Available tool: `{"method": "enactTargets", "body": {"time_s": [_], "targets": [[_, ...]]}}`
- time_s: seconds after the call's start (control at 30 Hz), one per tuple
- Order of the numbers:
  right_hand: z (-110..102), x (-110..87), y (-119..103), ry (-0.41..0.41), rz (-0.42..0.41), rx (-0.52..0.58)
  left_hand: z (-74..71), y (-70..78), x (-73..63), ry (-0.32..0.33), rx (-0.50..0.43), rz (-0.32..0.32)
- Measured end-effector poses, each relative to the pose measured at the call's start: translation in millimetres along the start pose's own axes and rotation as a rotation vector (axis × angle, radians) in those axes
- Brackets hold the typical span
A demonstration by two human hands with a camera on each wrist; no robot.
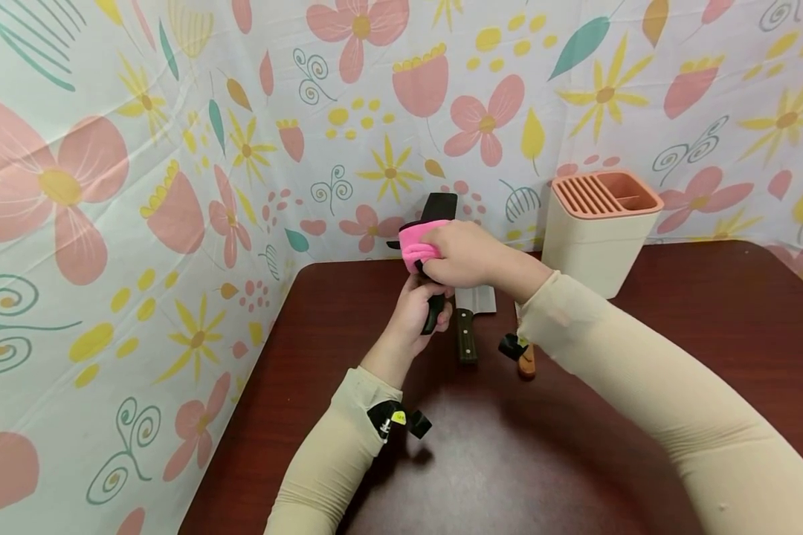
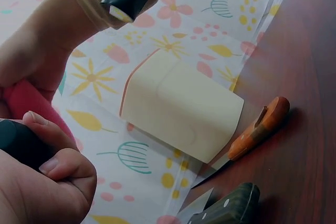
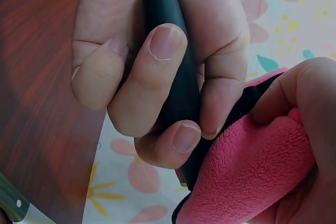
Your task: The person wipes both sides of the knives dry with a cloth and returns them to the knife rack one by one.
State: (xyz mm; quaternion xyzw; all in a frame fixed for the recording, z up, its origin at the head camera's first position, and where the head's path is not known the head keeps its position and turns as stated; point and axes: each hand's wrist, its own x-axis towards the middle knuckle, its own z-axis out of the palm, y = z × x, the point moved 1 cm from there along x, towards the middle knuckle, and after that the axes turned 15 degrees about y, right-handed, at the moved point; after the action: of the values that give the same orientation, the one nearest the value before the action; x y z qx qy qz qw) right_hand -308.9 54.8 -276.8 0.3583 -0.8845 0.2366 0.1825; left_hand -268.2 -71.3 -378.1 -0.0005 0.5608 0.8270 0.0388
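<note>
My left hand [image 1: 410, 316] grips the black handle [image 3: 159, 4] of a knife, its fingers curled round it. The knife's wide black blade [image 1: 440, 204] points up and away toward the wall. A fuzzy pink cloth [image 1: 415, 244] with a dark edge is folded over the lower blade. My right hand [image 1: 467, 253] holds this cloth against the blade, just above the left hand. In the right wrist view, the cloth covers the part of the knife beyond the handle.
On the dark red table [image 1: 261, 371] lie a cleaver [image 1: 466, 338] with a dark riveted handle and a knife [image 2: 257, 129] with an orange-brown handle. A cream knife holder [image 1: 589, 249] with an orange slotted top stands at the back right. Flowered cloth [image 1: 375, 111] hangs behind.
</note>
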Motion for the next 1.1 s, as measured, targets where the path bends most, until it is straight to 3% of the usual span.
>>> {"method": "enactTargets", "body": {"time_s": [0.4,0.73,0.9,1.1], "targets": [[-13,-16.1,11,-0.048,-0.018,0.139,1.9,-1.7,-1.4,-0.012,-0.02,-0.024],[-29,-17.4,30,-0.076,0.091,0.45,-2.4,2.0,-0.1,-0.022,-0.031,-0.031],[-42,-16.5,35,-0.004,0.182,0.49,-5.8,3.7,2.4,-0.025,-0.02,-0.015],[-63,-8.8,39,0.173,0.306,0.599,-5.9,5.3,3.9,0.01,0.046,0.011]]}}
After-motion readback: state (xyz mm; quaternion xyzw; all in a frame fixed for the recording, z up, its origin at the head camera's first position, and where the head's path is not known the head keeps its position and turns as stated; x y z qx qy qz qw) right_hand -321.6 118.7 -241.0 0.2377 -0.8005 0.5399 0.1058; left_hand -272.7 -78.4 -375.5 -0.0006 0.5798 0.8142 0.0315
